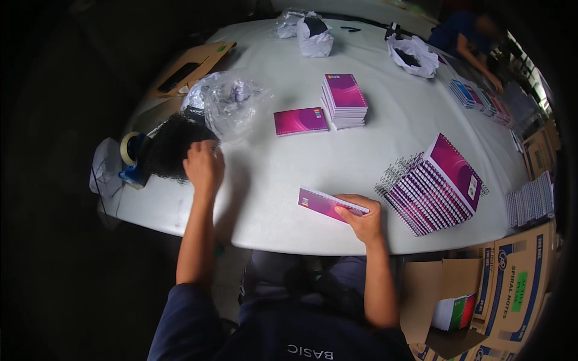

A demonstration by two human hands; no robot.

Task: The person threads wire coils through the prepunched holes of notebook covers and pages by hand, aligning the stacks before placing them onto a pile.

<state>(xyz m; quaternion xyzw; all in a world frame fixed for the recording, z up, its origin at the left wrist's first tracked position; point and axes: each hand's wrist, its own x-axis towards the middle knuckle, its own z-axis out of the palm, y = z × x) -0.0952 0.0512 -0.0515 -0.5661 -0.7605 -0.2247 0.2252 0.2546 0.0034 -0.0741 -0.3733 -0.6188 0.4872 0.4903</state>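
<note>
Purple notebook pinched in right hand grip; left hand grip curled on black coils

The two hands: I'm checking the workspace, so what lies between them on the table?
Only bare white table lies between the left hand and the right hand, seen in the head view.

The counter looks smooth, matt white. The notebook near the front has a glossy purple paper cover. Far left, crinkled clear plastic wrap shines; cardboard boxes at right look matt.
</note>
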